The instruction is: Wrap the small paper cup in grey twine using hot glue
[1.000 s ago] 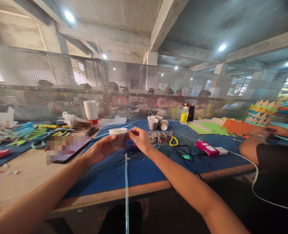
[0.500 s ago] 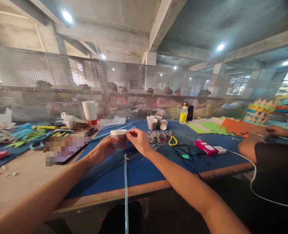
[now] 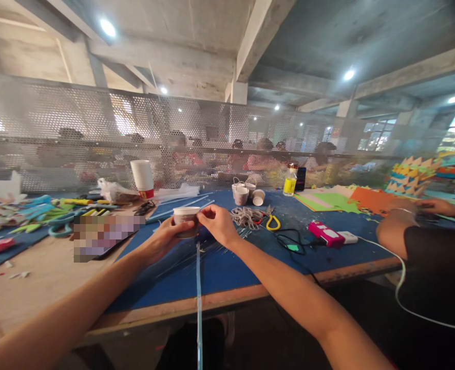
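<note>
The left hand (image 3: 165, 239) is curled about halfway closed around one small paper cup (image 3: 186, 220), thumb on the near side and fingers behind, holding it upright just above the blue mat (image 3: 231, 270). The right hand (image 3: 219, 224) touches the same cup from 3 o'clock, thumb and forefinger pinched shut on its white rolled rim. Whether anything thin lies between them is too small to make out. The cup's wall is brownish and mostly hidden by the fingers.

At 6 o'clock, one narrow pale-blue strip (image 3: 198, 293) runs straight from beneath the hands toward the viewer and is cut off at the bottom edge.

- At 2 o'clock, near the right hand, lies one loose tangle of grey string (image 3: 245, 217), with one yellow-handled tool (image 3: 273, 222) just beside it.
- At 1 o'clock stand three small cups (image 3: 244, 194) in a huddle. Beyond them are one yellow bottle (image 3: 290, 184) and one dark phone (image 3: 301, 179), propped upright.
- At 11 o'clock stands one tall stack of white cups (image 3: 142, 178). Its count is unreadable.
- At 3 o'clock lies one glossy pink device (image 3: 323, 233), and a white plug block (image 3: 349, 237) trails a cable.
- Further right lie flat green and orange paper sheets (image 3: 329, 200) and a co-worker's hand (image 3: 437, 207), blurred.
- At 9 o'clock is one flat pixelated slab (image 3: 106, 234).

A perforated metal screen (image 3: 77, 133) spans the back.
</note>
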`<action>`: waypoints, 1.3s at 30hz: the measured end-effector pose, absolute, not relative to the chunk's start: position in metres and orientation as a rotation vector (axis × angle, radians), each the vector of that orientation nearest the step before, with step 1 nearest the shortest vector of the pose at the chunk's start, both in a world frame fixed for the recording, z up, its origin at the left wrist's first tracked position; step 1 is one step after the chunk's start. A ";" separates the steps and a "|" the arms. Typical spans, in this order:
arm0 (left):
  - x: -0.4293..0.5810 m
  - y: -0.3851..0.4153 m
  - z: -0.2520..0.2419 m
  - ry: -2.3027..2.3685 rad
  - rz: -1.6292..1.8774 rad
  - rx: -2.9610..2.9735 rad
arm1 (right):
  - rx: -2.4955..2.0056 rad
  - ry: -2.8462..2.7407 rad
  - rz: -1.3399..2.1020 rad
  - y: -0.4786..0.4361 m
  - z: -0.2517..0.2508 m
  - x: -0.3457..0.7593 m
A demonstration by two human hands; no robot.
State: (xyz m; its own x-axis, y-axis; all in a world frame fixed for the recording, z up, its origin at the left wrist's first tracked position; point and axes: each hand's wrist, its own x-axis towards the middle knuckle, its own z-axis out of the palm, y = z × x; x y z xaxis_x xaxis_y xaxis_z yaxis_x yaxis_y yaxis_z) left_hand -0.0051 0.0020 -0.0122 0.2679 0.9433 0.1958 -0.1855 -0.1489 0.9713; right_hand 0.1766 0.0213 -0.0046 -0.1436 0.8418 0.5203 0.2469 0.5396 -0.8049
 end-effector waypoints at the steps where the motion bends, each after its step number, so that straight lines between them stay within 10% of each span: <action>1: -0.005 0.002 -0.012 0.788 1.186 1.329 | -0.927 -1.679 0.677 0.021 -0.004 0.177; 39: -0.004 -0.003 -0.002 0.733 1.185 1.247 | -0.779 -1.678 0.663 0.017 -0.005 0.176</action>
State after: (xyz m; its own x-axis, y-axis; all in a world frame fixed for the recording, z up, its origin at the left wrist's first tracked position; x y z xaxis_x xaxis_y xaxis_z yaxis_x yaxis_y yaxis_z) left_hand -0.0039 -0.0027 -0.0022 0.2806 0.9442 0.1725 -0.2674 -0.0957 0.9588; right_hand 0.1756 0.0172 -0.0052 -0.1663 0.7798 0.6036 0.1569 0.6252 -0.7645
